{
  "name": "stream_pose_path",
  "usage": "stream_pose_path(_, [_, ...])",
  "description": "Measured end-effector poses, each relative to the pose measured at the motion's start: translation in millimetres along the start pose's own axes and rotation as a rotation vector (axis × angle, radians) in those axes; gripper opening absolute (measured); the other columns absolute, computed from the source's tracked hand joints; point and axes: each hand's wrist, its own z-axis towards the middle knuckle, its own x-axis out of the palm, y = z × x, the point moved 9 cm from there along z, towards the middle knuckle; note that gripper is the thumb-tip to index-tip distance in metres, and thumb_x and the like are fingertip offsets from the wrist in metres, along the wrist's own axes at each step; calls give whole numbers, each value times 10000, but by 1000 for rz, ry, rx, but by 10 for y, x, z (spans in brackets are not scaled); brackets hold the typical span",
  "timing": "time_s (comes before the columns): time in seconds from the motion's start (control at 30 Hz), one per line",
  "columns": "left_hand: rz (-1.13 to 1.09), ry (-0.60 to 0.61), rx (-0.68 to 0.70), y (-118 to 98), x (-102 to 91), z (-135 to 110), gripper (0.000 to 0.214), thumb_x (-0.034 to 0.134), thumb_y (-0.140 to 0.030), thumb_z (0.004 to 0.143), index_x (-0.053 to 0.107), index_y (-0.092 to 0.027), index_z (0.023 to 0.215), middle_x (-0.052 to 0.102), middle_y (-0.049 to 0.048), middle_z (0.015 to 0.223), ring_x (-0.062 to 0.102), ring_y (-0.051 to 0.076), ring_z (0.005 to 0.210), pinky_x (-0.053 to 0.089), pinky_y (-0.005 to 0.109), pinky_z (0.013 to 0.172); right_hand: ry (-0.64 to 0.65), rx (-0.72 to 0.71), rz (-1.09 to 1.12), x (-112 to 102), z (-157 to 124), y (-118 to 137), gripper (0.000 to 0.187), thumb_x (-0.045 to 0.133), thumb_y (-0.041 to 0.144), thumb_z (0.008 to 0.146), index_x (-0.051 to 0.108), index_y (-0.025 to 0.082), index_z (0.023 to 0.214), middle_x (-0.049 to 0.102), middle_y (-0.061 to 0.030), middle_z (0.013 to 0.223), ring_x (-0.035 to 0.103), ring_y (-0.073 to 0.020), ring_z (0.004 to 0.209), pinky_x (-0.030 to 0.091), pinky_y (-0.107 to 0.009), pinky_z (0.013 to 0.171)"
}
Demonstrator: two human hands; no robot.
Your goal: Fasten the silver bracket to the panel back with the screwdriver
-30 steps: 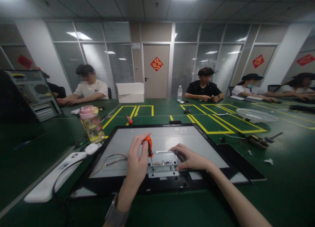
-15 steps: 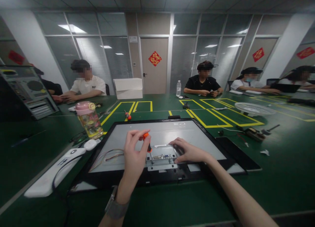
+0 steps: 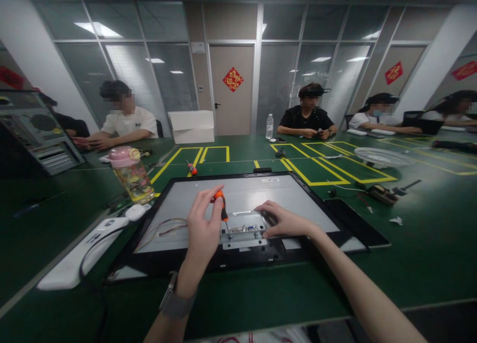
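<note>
Head camera faces forward and down, close above the monitor (image 3: 261, 191).

Soft, even overhead light; wide-angle view

Light panels (image 3: 97, 29) mirror in the far glass wall (image 3: 175, 85). The grey panel (image 3: 242, 191) gives mild glare, shadows on the worktop (image 3: 410, 243) stay faint, and the edges bend and darken.

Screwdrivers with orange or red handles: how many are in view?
2. One orange screwdriver upright in the left hand over the monitor; one red screwdriver lying on the yellow line behind. Others may be hidden.
</note>
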Motion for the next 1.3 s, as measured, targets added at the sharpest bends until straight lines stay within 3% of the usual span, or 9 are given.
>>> stream_pose_path(0.1, [-50, 32, -24, 16, 21, -1, 252, 461, -206, 941, 655, -221, 1100, 633, 38, 1005, 588, 154, 947, 445, 271, 851, 3, 9, -1, -1, -4, -9, 688, 779, 377, 683, 509, 227, 1298, 447, -75, 1244, 467, -269, 1162, 397, -391, 1023])
stream_pose_path(0.27, [-10, -8, -11, 1, -12, 1, 205, 573, -250, 887, 684, -213, 1056, 590, 32, 953, 579, 148, 865, 455, 267, 816, 3, -22, -7, 4, 3, 15, 700, 783, 377, 688, 499, 232, 1311, 454, -70, 1240, 460, -261, 1172, 387, -388, 1038])
stream_pose_path(0.4, [-52, 19, -11, 14, 12, -3, 282, 443, -234, 952, 659, -221, 1133, 631, 50, 1040, 583, 163, 983, 440, 284, 879, 4, -19, -5, -2, 0, 29, 687, 786, 369, 685, 510, 219, 1296, 459, -74, 1230, 465, -266, 1165, 397, -387, 1028])
stream_pose_path(0.57, [-24, -10, -16, 20, -8, 1, 226, 569, -264, 890, 688, -216, 1076, 602, 44, 976, 582, 161, 897, 462, 277, 828, 4, -16, 3, -9, -6, 37, 688, 785, 365, 689, 506, 234, 1304, 455, -66, 1230, 470, -261, 1158, 398, -390, 1029])
stream_pose_path(0.7, [-55, 22, -14, -4, 22, 1, 267, 465, -230, 941, 666, -212, 1116, 634, 53, 1031, 587, 161, 974, 449, 278, 874, 0, -17, 0, -12, -4, 37, 672, 781, 361, 693, 517, 220, 1294, 460, -70, 1221, 475, -260, 1145, 401, -389, 1022])
stream_pose_path(0.87, [-17, -8, -4, -2, 5, -2, 218, 587, -250, 879, 683, -216, 1071, 604, 41, 979, 589, 152, 879, 472, 275, 829, 4, -28, -1, -8, -6, 35, 679, 780, 371, 697, 507, 230, 1303, 459, -67, 1221, 477, -258, 1142, 409, -395, 1013])
stream_pose_path(1.0, [-57, 13, -9, 4, 16, 0, 264, 463, -250, 939, 676, -196, 1085, 648, 67, 1063, 599, 183, 1013, 457, 308, 911, 2, -22, -5, -17, -10, 42, 666, 776, 353, 704, 508, 224, 1300, 456, -71, 1218, 482, -258, 1134, 412, -397, 1010])
stream_pose_path(1.17, [-52, 14, -31, 23, 17, 0, 225, 564, -268, 890, 688, -215, 1069, 618, 49, 983, 602, 158, 878, 485, 284, 826, 6, -19, -13, -24, -14, 61, 681, 782, 367, 693, 507, 229, 1301, 463, -68, 1206, 480, -262, 1134, 409, -405, 1015])
stream_pose_path(1.3, [-77, 23, -12, 4, 21, 5, 271, 449, -239, 945, 678, -218, 1089, 643, 58, 1042, 601, 171, 996, 464, 304, 898, 9, -12, -6, -18, -14, 59, 667, 772, 371, 700, 509, 226, 1296, 458, -71, 1217, 478, -262, 1137, 410, -405, 1013])
